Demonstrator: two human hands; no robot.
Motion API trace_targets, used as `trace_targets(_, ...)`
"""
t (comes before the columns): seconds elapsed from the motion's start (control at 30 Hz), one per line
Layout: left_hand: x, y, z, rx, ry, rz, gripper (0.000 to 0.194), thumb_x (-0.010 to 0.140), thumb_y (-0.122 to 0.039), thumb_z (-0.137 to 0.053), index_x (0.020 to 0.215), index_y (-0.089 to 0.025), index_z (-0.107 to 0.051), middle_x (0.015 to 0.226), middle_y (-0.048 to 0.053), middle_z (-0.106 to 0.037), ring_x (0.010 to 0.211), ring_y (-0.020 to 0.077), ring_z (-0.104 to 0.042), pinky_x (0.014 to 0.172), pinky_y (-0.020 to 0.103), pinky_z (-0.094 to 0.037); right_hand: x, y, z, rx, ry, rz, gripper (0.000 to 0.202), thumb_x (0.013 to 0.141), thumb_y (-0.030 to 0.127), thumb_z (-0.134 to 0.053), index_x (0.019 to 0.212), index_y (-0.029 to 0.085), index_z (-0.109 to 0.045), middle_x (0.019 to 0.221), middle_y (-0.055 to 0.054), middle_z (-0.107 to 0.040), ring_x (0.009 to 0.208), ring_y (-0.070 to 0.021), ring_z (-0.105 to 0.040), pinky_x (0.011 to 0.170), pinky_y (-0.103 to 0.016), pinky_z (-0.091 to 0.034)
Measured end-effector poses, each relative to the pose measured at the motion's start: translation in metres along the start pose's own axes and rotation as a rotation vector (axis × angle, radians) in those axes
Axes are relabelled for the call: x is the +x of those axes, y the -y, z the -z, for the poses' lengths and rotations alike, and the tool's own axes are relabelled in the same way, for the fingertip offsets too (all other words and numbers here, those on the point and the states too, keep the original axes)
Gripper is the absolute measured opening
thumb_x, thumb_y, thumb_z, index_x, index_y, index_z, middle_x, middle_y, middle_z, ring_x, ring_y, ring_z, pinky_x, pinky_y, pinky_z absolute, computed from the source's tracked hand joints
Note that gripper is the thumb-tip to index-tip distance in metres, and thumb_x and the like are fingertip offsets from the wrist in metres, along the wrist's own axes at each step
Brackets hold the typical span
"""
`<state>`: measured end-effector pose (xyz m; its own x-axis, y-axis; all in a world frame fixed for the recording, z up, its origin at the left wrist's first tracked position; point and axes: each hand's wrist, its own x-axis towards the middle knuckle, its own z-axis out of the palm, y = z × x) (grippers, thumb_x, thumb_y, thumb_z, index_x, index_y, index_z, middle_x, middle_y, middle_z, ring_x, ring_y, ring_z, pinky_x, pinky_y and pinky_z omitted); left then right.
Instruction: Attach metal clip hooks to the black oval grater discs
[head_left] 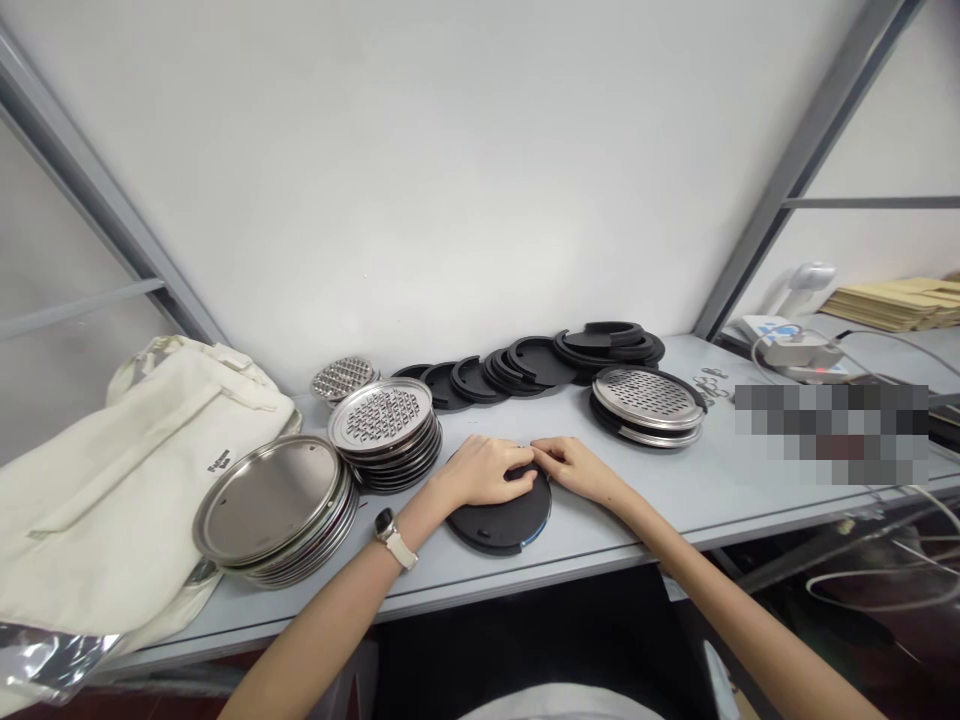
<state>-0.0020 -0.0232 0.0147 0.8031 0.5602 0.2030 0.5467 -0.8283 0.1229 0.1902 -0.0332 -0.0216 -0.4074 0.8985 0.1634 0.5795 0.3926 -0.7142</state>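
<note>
Left hand (489, 470) (watch (385, 522) on wrist) and right hand (579, 466) at black disc (491, 526).

Matt plastic disc (491, 524), smooth glossy metal plates (271, 500), rough metal grater (382, 414)

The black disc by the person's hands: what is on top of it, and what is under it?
On the black disc lies the left hand, over its far part; the right hand is at its far right edge. The disc's underside and whatever lies directly beneath are covered.
</note>
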Motion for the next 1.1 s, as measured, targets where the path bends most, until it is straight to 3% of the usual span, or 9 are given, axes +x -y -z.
trace_targets(0.17,0.0003,-0.0004,-0.0003,0.020,-0.022,0.040,0.018,0.089,-0.034,-0.052,0.083,-0.021,-0.063,0.081,0.001,-0.067,0.068,0.0157,-0.059,0.058,0.026,-0.032,-0.0004,0.0010,0.0006,-0.021,-0.010,0.018,0.038,0.094,0.035,-0.033,0.067,0.017,-0.053,0.062,0.001,-0.054,0.061,-0.0140,-0.047,0.059,-0.025,-0.033)
trace_targets(0.5,0.0020,-0.0008,-0.0039,0.024,-0.068,0.148,0.023,0.085,-0.039,-0.054,0.073,-0.019,-0.058,0.071,0.000,-0.066,0.061,0.0155,-0.058,0.053,0.028,-0.028,0.0002,-0.0010,-0.0020,-0.071,-0.061,0.006,0.043,0.095,0.042,-0.034,0.064,0.019,-0.052,0.058,0.002,-0.052,0.057,-0.0135,-0.046,0.056,-0.025,-0.032)
trace_targets(0.8,0.0034,-0.0044,-0.0028,0.021,-0.061,0.224,0.023,0.084,-0.041,-0.055,0.075,-0.020,-0.059,0.072,0.001,-0.066,0.063,0.0178,-0.060,0.055,0.028,-0.034,0.0018,0.0039,-0.0035,-0.135,-0.095,-0.034,0.044,0.094,0.042,-0.033,0.064,0.019,-0.055,0.060,-0.003,-0.059,0.057,-0.0160,-0.049,0.057,-0.027,-0.032)
trace_targets(1.1,0.0046,-0.0023,-0.0059,-0.004,-0.071,0.256,0.025,0.080,-0.042,-0.056,0.071,-0.020,-0.058,0.066,0.001,-0.064,0.060,0.0178,-0.058,0.054,0.027,-0.031,0.0043,0.0052,-0.0041,-0.204,-0.072,-0.104,0.042,0.094,0.034,-0.033,0.068,0.018,-0.062,0.067,-0.006,-0.067,0.062,-0.0188,-0.056,0.060,-0.028,-0.034)
